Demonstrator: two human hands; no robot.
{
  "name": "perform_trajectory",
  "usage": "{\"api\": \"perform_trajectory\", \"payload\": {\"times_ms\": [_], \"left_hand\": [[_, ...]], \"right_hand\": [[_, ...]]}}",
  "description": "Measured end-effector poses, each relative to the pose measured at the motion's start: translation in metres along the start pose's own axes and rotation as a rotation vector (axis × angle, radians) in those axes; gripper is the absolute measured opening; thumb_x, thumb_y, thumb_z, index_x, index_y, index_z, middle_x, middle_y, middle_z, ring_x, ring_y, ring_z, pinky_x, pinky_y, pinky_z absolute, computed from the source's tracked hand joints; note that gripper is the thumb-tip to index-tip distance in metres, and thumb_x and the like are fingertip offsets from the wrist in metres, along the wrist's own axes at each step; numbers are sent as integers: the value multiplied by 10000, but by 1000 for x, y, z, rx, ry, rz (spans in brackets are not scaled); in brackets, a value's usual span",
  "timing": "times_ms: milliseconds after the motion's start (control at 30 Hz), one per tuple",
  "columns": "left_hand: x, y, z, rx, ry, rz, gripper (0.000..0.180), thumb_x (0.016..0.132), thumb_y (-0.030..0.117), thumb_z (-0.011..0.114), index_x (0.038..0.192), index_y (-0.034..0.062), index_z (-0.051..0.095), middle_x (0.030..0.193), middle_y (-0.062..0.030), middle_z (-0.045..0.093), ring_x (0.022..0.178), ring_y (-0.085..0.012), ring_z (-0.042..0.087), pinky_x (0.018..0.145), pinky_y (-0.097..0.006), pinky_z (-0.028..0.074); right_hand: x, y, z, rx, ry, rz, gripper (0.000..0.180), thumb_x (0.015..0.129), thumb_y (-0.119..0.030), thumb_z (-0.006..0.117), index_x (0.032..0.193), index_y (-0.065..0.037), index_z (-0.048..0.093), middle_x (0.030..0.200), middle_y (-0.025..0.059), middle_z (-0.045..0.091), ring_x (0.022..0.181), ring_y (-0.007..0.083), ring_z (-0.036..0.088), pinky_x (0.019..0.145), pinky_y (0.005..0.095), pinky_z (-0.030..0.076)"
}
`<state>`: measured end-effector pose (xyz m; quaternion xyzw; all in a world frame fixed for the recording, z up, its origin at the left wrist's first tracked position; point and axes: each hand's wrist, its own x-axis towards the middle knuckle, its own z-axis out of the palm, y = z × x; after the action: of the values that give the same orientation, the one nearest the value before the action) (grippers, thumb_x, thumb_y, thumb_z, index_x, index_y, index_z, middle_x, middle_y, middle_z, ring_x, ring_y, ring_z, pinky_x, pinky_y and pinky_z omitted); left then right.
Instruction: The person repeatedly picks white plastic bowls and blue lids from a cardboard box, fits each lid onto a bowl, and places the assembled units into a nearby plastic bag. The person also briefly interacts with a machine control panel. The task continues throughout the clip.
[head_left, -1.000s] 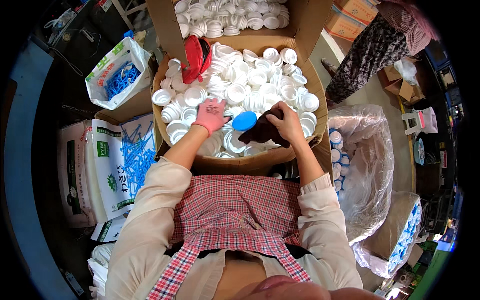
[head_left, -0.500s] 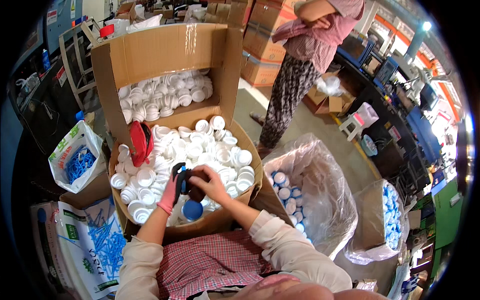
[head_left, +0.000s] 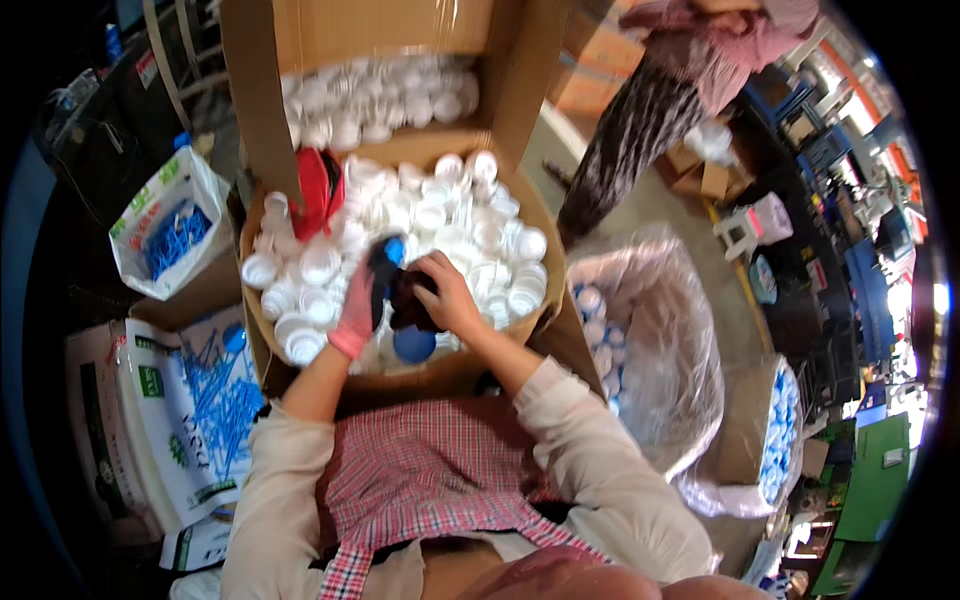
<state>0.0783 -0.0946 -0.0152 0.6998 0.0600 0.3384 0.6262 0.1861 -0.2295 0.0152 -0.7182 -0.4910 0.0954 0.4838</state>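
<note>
My left hand [head_left: 362,300], in a pink glove with dark fingers, is closed around a small blue plastic piece [head_left: 395,250] that shows at its fingertips. Right beside it, my bare right hand [head_left: 446,292] is closed, its fingers bent over something dark and blurred between the hands. Both hands are above a cardboard box [head_left: 548,215] full of white plastic caps [head_left: 430,215]. Just below the hands, at the box's near side, is a round blue lid [head_left: 414,345]. A red pouch-like thing [head_left: 320,190] lies among the caps at the left.
On the left, a white bag [head_left: 140,245] and a printed sack [head_left: 165,440] hold blue plastic strips. To the right stands a plastic-lined box [head_left: 675,350] with blue-and-white caps, beside another bag of them [head_left: 783,430]. A person [head_left: 640,140] stands beyond the box.
The view has shifted, so the box and both hands appear higher and slightly farther right. My hands stay close together over the caps, the left still holding the blue piece.
</note>
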Motion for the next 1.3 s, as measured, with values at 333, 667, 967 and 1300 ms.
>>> {"api": "perform_trajectory", "payload": {"times_ms": [333, 667, 967, 1300], "left_hand": [[23, 27, -34, -1006, 50, -379, 502, 950, 399, 426, 1353, 105, 374, 1263, -189, 519, 1103, -408, 567, 787, -520, 545], [22, 32, -7, -1068, -119, -556, 533, 996, 449, 301, 1377, 79, 336, 1236, -217, 544, 1112, -389, 577, 783, -422, 548], [23, 37, -2, -786, -237, -175, 606, 947, 511, 360, 1329, 43, 414, 1280, -174, 543, 1168, -311, 541, 916, -421, 476], [27, 55, 11, -1490, -282, -497, 633, 944, 479, 375, 1444, 106, 269, 1379, -323, 362, 1223, -494, 435, 804, -545, 532]], "right_hand": [[20, 123, -15, -668, 68, 211, 405, 761, -47, 632, 1162, -48, 574, 1187, 184, 551, 1081, 369, 526, 918, 422, 445], [25, 178, -18, -780, 177, 146, 82, 740, -58, 598, 803, -41, 548, 829, 157, 607, 873, 373, 569, 738, 465, 468], [32, 19, -34, 962, -173, 195, 180, 811, -36, 655, 852, -98, 490, 1242, 137, 537, 942, 200, 628, 756, 305, 499], [-1, 20, -88, 1212, 36, 336, 561, 810, -366, 709, 1264, -197, 426, 1300, 46, 504, 1182, 260, 515, 902, 489, 483]]}}
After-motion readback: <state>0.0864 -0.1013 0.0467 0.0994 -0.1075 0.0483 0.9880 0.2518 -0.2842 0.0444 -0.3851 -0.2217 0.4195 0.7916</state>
